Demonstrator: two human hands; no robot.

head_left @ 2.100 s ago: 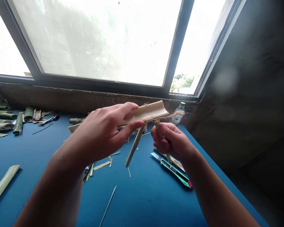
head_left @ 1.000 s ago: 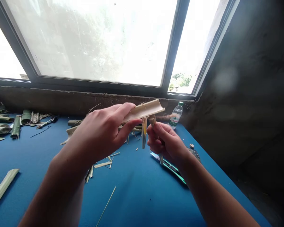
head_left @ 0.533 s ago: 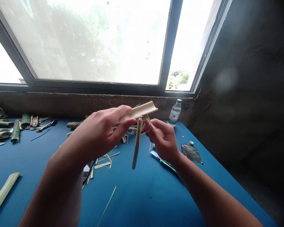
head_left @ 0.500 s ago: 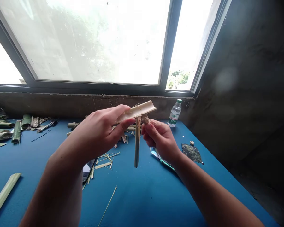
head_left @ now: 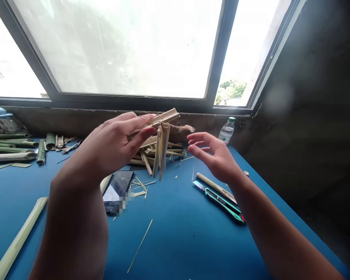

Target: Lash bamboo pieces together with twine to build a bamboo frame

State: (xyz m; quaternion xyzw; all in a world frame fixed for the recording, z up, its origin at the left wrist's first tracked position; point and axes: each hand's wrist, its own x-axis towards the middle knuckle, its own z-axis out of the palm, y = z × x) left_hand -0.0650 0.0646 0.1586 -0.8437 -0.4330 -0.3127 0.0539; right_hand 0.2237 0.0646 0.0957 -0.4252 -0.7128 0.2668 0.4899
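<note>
My left hand (head_left: 119, 142) grips a split bamboo piece (head_left: 169, 115), thumb below and fingers on top, holding it above the table. Twine (head_left: 159, 124) is wound round that piece, and its frayed end (head_left: 186, 128) sticks out to the right. Thin bamboo strips (head_left: 162, 149) hang down from the binding. My right hand (head_left: 211, 153) is just right of the frayed end, apart from it, its fingers spread with nothing in them. Below it on the table lies a utility knife (head_left: 221, 202) with a green frame and its blade out, alongside a bamboo stick (head_left: 214, 186).
Several bamboo tubes (head_left: 11, 156) lie at the far left. A heap of bamboo scraps (head_left: 146, 159) sits behind my left hand. A black phone (head_left: 118, 188) and thin slivers (head_left: 141, 190) are nearer. A water bottle (head_left: 227, 131) stands at the back right, by the window wall.
My right hand has let go of the twine end and moved right, its fingers opening. The bamboo piece has shifted left and up in view, still in my left hand. The knife now shows fully.
</note>
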